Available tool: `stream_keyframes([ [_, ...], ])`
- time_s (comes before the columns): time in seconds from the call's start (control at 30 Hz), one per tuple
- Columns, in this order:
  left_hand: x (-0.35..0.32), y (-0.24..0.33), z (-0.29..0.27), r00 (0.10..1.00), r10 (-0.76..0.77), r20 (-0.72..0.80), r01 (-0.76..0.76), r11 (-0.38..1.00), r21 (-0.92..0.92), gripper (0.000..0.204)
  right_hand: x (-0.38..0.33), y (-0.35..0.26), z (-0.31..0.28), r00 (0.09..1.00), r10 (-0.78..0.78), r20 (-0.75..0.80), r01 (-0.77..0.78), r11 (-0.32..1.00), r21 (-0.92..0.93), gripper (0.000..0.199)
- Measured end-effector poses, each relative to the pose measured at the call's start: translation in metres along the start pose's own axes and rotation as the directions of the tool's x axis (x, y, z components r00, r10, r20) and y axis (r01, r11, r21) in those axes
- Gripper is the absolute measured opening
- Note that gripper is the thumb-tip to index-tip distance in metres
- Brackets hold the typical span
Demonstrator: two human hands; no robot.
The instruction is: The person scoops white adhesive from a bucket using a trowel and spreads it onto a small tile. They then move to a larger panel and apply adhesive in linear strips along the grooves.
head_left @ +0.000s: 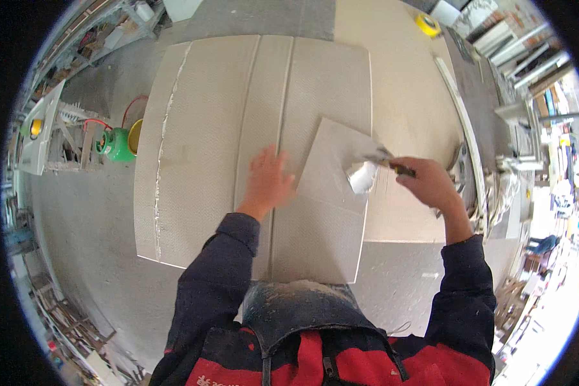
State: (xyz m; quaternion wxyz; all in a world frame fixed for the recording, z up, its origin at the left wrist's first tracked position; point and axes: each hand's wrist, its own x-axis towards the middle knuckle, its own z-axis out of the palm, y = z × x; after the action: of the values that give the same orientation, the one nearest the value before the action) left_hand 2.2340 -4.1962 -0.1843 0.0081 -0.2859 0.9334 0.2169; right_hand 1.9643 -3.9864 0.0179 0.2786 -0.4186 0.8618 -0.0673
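A large light grey board [206, 128] with a fine textured surface lies in front of me, with long seams and a rough whitish line running along it. My left hand [268, 181] hovers over or rests on its middle, fingers stretched and slightly blurred; it holds nothing. A smaller flat grey sheet [328, 154] lies tilted on the board's right side. Closed around the dark handle of a putty knife [392, 164] is my right hand [428, 183]. The knife's blurred blade reaches over the small sheet, beside a whitish, shiny lump [362, 177] whose kind I cannot make out.
Beneath and beyond the board is a larger beige panel [405, 83], with a yellow tape roll [428, 25] at its far edge. A long pale strip [460, 122] lies on the right. A green gas cylinder [116, 145] with a red hose stands left.
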Motion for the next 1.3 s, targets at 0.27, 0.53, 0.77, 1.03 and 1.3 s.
stream_keyframes([
  [0.27, -0.024, -0.116, -0.008, 0.984, 0.058, -0.167, -0.052, 0.998, 0.044, 0.066, 0.198, -0.078, -0.033, 0.951, -0.305, 0.049, 0.272, 0.901, 0.339, 0.042],
  [0.53, -0.017, -0.105, -0.023, 0.998, -0.013, -0.056, 0.018, 0.996, 0.092, 0.066, 0.408, -0.136, -0.004, 0.821, -0.57, -0.014, 0.539, 0.784, -0.308, 0.042],
  [0.77, -0.022, -0.113, -0.013, 0.989, 0.014, -0.145, -0.007, 0.999, 0.054, 0.064, 0.465, -0.153, 0.012, 0.831, -0.554, 0.057, 0.524, 0.744, -0.415, 0.043],
  [1.03, -0.022, -0.114, -0.016, 0.992, 0.013, -0.122, -0.006, 0.999, 0.053, 0.064, 0.489, -0.171, 0.016, 0.883, -0.453, 0.124, 0.455, 0.76, -0.463, 0.044],
  [1.3, -0.018, -0.113, -0.015, 0.99, 0.026, -0.139, -0.022, 0.999, 0.031, 0.066, 0.476, -0.198, -0.022, 0.866, -0.494, 0.081, 0.411, 0.609, -0.679, 0.036],
])
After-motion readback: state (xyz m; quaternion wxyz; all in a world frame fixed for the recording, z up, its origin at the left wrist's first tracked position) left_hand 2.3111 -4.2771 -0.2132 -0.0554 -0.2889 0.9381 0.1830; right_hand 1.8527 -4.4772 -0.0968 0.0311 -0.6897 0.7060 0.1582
